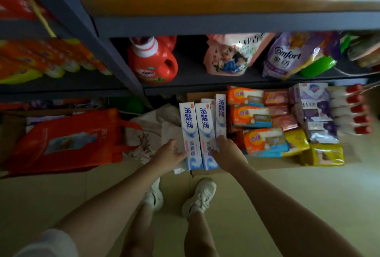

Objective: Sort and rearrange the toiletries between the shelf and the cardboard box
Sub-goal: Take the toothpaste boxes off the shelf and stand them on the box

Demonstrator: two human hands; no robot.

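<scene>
Two hands steady toothpaste boxes over a cardboard box.
The left hand (171, 155), fingers loosely extended, touches the toothpaste boxes' (197, 133) left side; the right hand (225, 150) grips their right edge, above the cardboard box (207, 171) below the shelf (236, 23).

1. There is one view only, from a wide-angle camera worn on the person's head.
2. It looks forward and steeply down, so the floor (308, 205), both legs and the white shoes (199, 197) fill the lower part.
3. The shelf (226, 22) stands close in front and is seen from above; its upper board crosses the top of the view, blurred.
4. Both forearms reach away from the lens, the left hand (169, 155) and right hand (228, 149) meeting near the middle at the toothpaste boxes (195, 133).
5. The cardboard box (265, 165) lies on the floor right of centre.
6. Straight lines bend toward the edges.
</scene>
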